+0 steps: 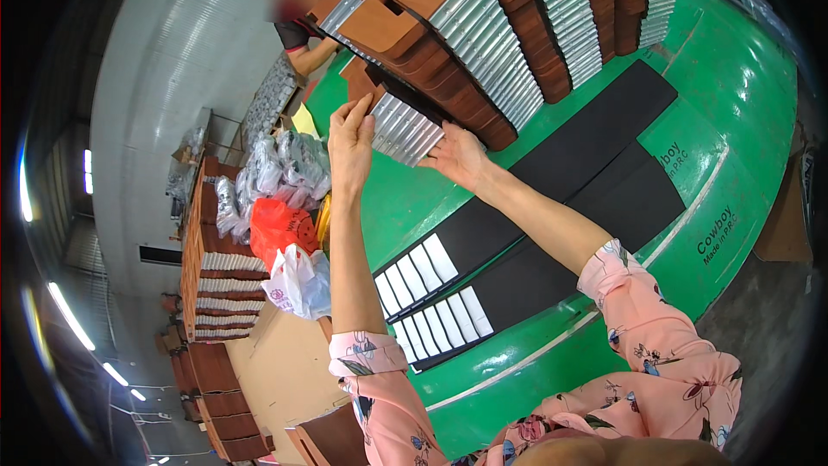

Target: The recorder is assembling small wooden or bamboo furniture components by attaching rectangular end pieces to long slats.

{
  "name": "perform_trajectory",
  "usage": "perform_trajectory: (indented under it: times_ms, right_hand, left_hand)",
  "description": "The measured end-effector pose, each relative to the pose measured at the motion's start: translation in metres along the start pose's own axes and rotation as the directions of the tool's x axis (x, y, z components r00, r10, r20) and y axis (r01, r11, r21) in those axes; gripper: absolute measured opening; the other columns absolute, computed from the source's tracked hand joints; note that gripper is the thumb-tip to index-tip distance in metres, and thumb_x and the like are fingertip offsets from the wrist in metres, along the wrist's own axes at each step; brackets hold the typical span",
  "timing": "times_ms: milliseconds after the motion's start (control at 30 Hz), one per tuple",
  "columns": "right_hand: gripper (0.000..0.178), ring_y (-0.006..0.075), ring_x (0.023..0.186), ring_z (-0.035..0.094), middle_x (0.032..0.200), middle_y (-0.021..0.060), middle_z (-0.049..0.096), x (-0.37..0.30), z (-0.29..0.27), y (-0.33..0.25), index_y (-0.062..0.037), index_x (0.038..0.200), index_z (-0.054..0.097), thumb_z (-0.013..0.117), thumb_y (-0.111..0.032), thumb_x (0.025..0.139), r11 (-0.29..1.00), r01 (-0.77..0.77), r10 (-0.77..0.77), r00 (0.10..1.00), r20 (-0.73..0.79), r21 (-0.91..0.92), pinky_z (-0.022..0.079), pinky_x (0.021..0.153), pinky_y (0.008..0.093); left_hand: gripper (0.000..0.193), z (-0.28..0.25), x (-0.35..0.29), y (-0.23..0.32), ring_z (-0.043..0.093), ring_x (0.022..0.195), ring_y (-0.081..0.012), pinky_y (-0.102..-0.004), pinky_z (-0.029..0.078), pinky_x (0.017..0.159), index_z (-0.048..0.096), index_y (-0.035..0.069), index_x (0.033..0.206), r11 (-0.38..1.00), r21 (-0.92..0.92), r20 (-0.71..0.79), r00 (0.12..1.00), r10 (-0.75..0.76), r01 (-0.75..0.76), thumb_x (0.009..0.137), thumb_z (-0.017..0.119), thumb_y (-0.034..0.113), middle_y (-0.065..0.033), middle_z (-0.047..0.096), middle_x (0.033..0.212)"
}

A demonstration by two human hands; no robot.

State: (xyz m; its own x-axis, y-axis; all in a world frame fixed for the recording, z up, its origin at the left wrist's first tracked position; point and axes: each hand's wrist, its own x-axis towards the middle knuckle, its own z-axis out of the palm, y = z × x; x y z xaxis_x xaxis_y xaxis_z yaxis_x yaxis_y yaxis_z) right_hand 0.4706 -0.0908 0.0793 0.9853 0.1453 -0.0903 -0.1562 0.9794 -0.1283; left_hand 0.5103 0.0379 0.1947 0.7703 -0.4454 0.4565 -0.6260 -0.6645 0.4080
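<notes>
Head view: two bare hands at one silver-edged stack (402, 131).
Left hand (349, 145) stands upright on a raised forearm, thumb and fingers pinching the stack's left end; right hand (462, 157) slants in from lower right, fingertips at the other end, though whether they grip I cannot tell. The stack is between them, just beside larger brown stacks (440, 56). Nearer on one green table (552, 368) lie two black strips (586, 145) and two rows of white pads (440, 257).
</notes>
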Motion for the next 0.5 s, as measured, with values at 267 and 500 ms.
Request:
perform_trajectory:
  times_ms: [267,500]
  right_hand:
    - [0.045,0.0285,0.121,0.040,0.128,0.0176,0.043,-0.021,0.016,-0.008,0.0031,0.127,0.036,0.032,-0.030,0.097,0.996,0.087,-0.086,0.994,-0.070,0.019,0.027,0.106,0.0495]
    - [0.048,0.0269,0.125,0.036,0.131,0.0167,0.041,-0.050,0.022,-0.014,0.0058,0.126,0.036,0.041,-0.029,0.093,0.997,0.060,-0.065,0.989,-0.131,-0.040,0.019,0.108,0.0493]
  left_hand:
    - [0.033,0.014,-0.003,0.014,0.050,0.110,-0.0261,-0.0327,0.039,0.095,0.057,0.007,0.120,0.996,0.091,-0.027,1.000,0.013,-0.011,0.088,0.052,0.013,-0.0141,0.051,0.119]
    - [0.033,0.022,-0.008,0.017,0.050,0.108,-0.0274,-0.0342,0.040,0.094,0.058,0.007,0.119,0.993,0.113,-0.052,0.998,0.026,-0.020,0.087,0.054,0.015,-0.0155,0.052,0.117]
